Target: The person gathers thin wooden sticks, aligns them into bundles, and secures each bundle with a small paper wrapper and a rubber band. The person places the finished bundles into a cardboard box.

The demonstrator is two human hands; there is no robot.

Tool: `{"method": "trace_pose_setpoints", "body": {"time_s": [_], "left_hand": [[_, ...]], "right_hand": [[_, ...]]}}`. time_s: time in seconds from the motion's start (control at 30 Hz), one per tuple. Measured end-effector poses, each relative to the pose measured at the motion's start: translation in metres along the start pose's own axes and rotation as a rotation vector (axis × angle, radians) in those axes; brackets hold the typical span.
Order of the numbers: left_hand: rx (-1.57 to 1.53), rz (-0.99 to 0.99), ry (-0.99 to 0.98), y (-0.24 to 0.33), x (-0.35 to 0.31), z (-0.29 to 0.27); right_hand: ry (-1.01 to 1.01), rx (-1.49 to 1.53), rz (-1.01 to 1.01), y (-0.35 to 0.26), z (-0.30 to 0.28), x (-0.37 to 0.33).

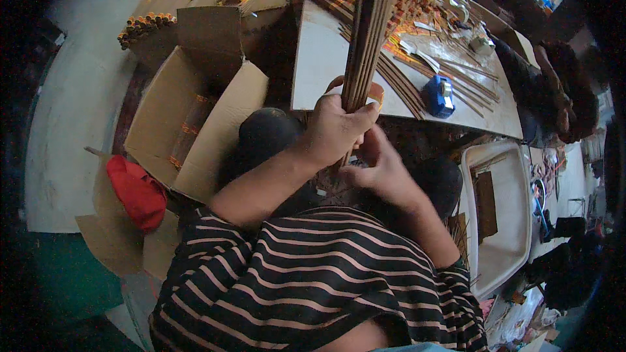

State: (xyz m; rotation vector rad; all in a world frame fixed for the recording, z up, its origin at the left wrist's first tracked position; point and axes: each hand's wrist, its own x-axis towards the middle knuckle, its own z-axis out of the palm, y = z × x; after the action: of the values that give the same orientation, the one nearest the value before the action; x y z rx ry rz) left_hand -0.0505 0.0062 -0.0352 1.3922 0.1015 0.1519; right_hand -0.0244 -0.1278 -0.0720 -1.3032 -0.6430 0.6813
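Observation:
A tall bundle of thin brown sticks stands nearly upright in front of me, over my lap. My left hand is closed round its lower part, thumb across the front. A pale and orange strip of wrapping shows at the sticks just above that hand. Lower down, my right hand curls about the bundle's bottom end, thumb at the near side. This hand is slightly blurred, and its fingertips are partly hidden behind the left hand and the sticks.
A white table ahead carries loose sticks, orange-banded bundles and a blue boxy device. An open cardboard box stands at left, with a red cloth item by it. Stacked bundles lie behind. A white plastic tub is at right.

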Motion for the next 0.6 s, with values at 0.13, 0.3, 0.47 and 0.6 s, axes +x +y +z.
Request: {"method": "trace_pose_setpoints", "body": {"time_s": [0.13, 0.3, 0.47, 0.6], "left_hand": [[-0.101, 0.191, 0.134, -0.022, 0.007, 0.007], [-0.18, 0.042, 0.148, -0.022, 0.01, -0.006], [-0.609, -0.04, 0.055, -0.007, 0.033, -0.038], [-0.86, 0.01, -0.088, -0.003, 0.042, -0.047]], "right_hand": [[0.048, -0.207, 0.034, 0.03, 0.011, 0.008], [0.141, -0.441, 0.111, 0.03, 0.012, 0.01], [-0.171, -0.007, 0.515, -0.017, 0.016, 0.002], [-0.255, 0.24, 0.653, -0.011, 0.005, -0.002]]}}
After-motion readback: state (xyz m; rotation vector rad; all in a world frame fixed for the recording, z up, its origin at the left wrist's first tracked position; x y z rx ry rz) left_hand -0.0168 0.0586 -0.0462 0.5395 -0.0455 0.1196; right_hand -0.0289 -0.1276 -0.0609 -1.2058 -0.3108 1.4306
